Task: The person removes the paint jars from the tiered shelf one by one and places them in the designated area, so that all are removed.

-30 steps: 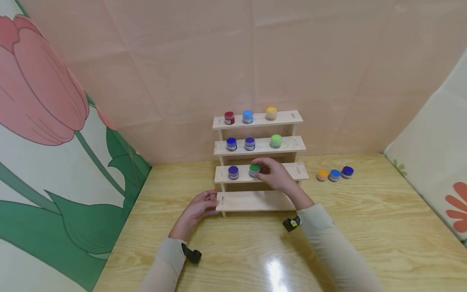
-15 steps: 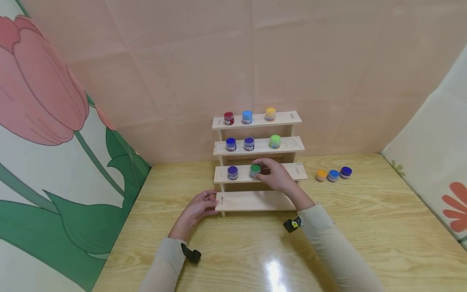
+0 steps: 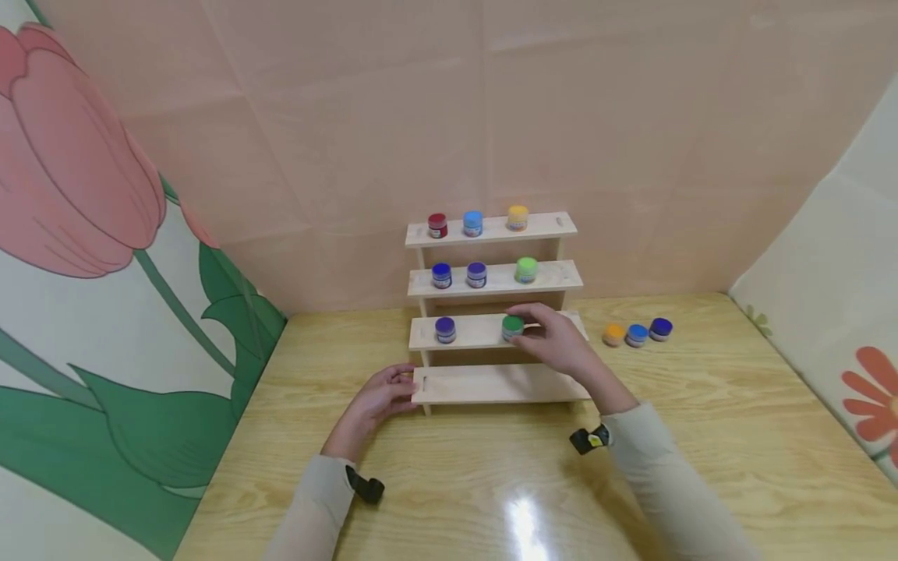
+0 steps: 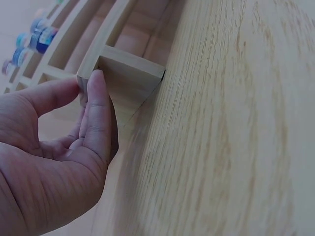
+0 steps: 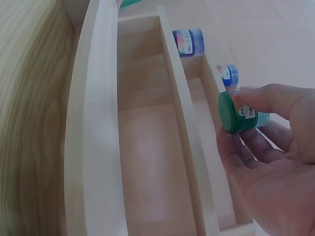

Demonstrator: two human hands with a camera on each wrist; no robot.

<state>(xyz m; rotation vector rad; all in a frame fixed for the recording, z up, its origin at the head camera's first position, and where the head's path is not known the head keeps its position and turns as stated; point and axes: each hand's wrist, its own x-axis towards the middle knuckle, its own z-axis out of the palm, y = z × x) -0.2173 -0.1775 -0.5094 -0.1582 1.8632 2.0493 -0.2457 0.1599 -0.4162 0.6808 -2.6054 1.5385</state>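
A wooden tiered display rack (image 3: 484, 384) stands on the table, with small paint jars on its upper steps. My right hand (image 3: 561, 347) pinches a green-lidded paint jar (image 3: 513, 328) between thumb and fingers at the second step from the bottom. In the right wrist view the green jar (image 5: 243, 112) shows its label; whether its base touches the board cannot be told. A purple-lidded jar (image 3: 445, 329) sits left on the same step. At the lowest step's left end, my left hand (image 3: 379, 401) grips the board's corner (image 4: 88, 73) between thumb and forefinger.
On the top step are red (image 3: 438, 226), light blue (image 3: 473, 224) and yellow (image 3: 517, 219) jars. Below them stand blue (image 3: 441, 276), purple (image 3: 477, 275) and light green (image 3: 526, 270) ones. Orange (image 3: 613, 335), blue (image 3: 637, 336) and dark blue (image 3: 661, 329) jars rest on the table, right of the rack.
My right hand has moved to the right along the step with the green-lidded jar, widening its distance from the purple one. The left hand keeps its grip on the rack.
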